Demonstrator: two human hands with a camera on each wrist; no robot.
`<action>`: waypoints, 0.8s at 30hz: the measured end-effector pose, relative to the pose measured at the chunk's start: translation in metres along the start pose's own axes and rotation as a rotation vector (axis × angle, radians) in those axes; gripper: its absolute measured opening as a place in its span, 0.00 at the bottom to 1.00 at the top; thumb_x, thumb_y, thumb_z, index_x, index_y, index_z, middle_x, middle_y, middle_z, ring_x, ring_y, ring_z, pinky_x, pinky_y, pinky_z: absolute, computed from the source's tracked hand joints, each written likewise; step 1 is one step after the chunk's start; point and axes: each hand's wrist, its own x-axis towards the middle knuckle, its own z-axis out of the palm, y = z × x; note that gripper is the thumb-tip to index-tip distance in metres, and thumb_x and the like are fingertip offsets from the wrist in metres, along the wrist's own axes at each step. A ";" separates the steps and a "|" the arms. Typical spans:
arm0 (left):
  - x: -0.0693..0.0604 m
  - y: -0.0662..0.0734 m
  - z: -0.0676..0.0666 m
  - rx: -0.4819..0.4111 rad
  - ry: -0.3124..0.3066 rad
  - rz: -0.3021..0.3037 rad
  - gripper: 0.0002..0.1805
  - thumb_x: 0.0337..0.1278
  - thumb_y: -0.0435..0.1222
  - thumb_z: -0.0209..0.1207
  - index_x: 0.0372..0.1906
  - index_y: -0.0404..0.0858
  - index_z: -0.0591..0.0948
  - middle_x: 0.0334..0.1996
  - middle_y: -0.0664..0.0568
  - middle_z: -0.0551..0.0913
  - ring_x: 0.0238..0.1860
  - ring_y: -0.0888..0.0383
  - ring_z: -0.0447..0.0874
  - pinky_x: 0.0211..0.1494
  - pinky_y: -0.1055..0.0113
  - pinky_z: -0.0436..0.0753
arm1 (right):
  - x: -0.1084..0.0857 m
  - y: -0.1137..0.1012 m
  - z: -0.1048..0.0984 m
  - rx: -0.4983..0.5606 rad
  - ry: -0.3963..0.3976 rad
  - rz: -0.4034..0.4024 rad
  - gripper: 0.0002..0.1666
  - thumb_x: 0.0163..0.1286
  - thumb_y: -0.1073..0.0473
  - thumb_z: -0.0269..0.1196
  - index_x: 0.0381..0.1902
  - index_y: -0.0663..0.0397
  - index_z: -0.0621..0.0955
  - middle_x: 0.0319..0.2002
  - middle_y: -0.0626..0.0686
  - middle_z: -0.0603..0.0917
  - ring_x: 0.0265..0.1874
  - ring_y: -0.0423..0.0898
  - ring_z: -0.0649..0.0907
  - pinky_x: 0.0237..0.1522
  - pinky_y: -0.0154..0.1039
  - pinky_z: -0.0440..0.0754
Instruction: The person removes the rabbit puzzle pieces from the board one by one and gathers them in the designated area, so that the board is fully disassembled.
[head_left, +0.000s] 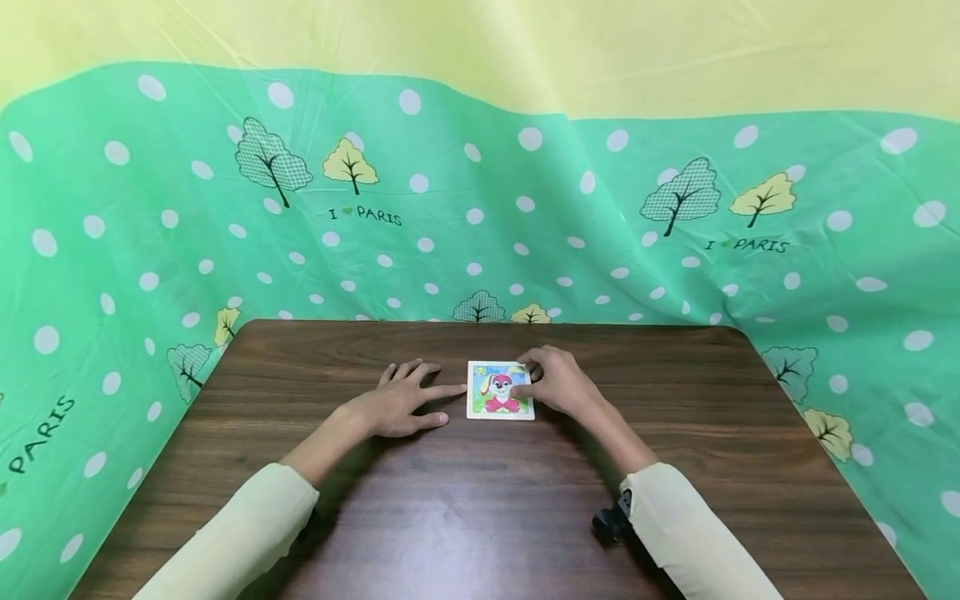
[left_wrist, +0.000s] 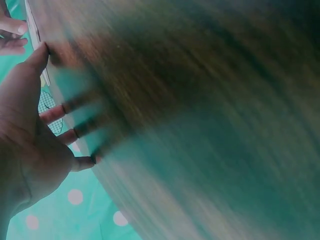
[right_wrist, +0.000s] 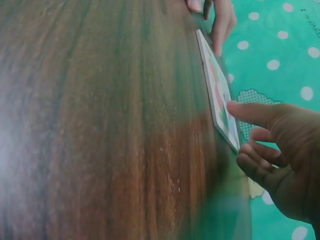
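Observation:
A thin square board (head_left: 497, 392) with a white border lies flat on the table, showing a pink and white cartoon rabbit. At its right side my right hand (head_left: 558, 383) pinches it, the thumb over the picture and the curled fingers at the right edge. The right wrist view shows the thumb on the board's face (right_wrist: 218, 90) and the other fingers bent by the near corner. To the left, my left hand (head_left: 397, 406) rests on the table with spread fingers. Its straight index finger reaches the board's left edge.
Dark wood-grain table (head_left: 450, 508) has rounded far corners. Behind and beside it hangs a green and yellow cloth (head_left: 450, 167) with white dots and printed trees. A black device (head_left: 611, 523) sits at the right sleeve's cuff.

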 end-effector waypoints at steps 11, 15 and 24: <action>0.004 -0.002 -0.001 0.025 -0.022 0.008 0.32 0.89 0.62 0.51 0.89 0.71 0.65 0.89 0.39 0.59 0.88 0.27 0.55 0.87 0.17 0.51 | 0.010 -0.007 0.007 0.063 -0.042 -0.032 0.28 0.67 0.57 0.84 0.60 0.64 0.90 0.44 0.55 0.92 0.43 0.47 0.88 0.51 0.45 0.89; 0.005 -0.002 -0.001 0.011 -0.044 -0.004 0.32 0.89 0.62 0.50 0.89 0.72 0.64 0.91 0.39 0.57 0.89 0.27 0.53 0.88 0.18 0.48 | 0.015 -0.008 0.011 0.109 -0.051 -0.037 0.27 0.67 0.58 0.84 0.60 0.64 0.90 0.42 0.54 0.93 0.41 0.44 0.87 0.49 0.41 0.89; 0.005 0.000 -0.003 0.010 -0.063 -0.011 0.32 0.90 0.62 0.49 0.90 0.72 0.63 0.91 0.38 0.56 0.90 0.27 0.52 0.87 0.17 0.48 | 0.026 -0.009 0.017 0.172 -0.105 -0.012 0.26 0.66 0.61 0.84 0.60 0.59 0.91 0.42 0.53 0.93 0.39 0.45 0.87 0.47 0.39 0.88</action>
